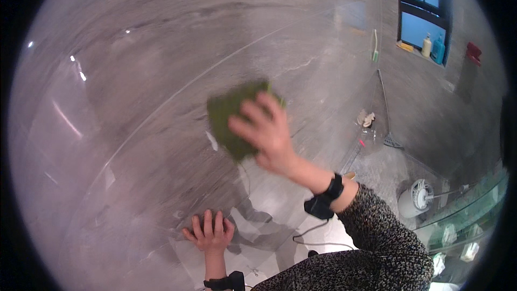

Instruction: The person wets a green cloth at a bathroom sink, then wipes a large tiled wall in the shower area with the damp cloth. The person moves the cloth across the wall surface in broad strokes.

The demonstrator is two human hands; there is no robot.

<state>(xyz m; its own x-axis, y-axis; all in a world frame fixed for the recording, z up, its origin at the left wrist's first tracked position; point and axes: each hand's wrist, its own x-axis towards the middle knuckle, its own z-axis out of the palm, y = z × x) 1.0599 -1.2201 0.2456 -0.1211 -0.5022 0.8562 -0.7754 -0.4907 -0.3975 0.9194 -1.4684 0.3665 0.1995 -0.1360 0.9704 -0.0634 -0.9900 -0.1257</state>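
A green cloth [226,117] lies spread against the grey marble-look wall [169,60]. My right hand [266,133] holds it there, fingers over its right part; both are blurred. Lower down and to the left, my left hand [209,232] rests on the same wall with its fingers apart and nothing in it. Each wrist wears a black strap with a small device, the right one [323,202] trailing a cable.
A mop bucket [416,198] with a mop in it stands on the floor at right, near glass panels [464,210]. A long-handled floor tool [391,141] leans in the corner. Pump bottles [437,48] stand on the window sill. A green-and-white brush [375,48] hangs on the wall.
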